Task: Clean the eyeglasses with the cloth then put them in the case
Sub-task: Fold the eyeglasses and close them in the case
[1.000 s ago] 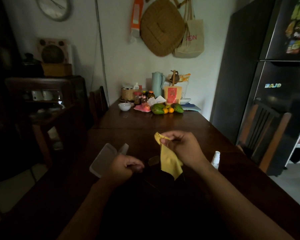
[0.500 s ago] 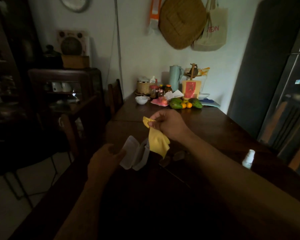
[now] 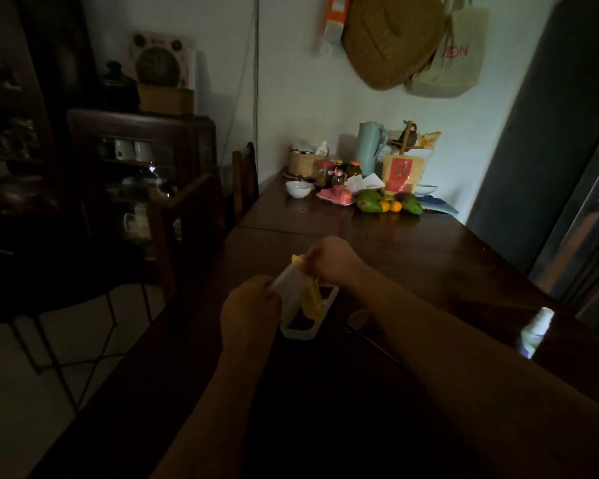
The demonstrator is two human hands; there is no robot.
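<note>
Your right fingers [image 3: 313, 259] are pinching the yellow cloth [image 3: 310, 299], dangling it into the open case [image 3: 308, 311]. Your left hand [image 3: 249, 305] is closing around the case's raised lid [image 3: 284, 276]. Glasses [image 3: 358, 318] are lying on the tabletop [image 3: 412, 257] just right of the case, barely visible.

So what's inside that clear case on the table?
The yellow cloth, pinched by the right hand, hangs down into the open case. The left hand holds its lid. Inside looks dark; whether the glasses are in there, I cannot tell.
</note>
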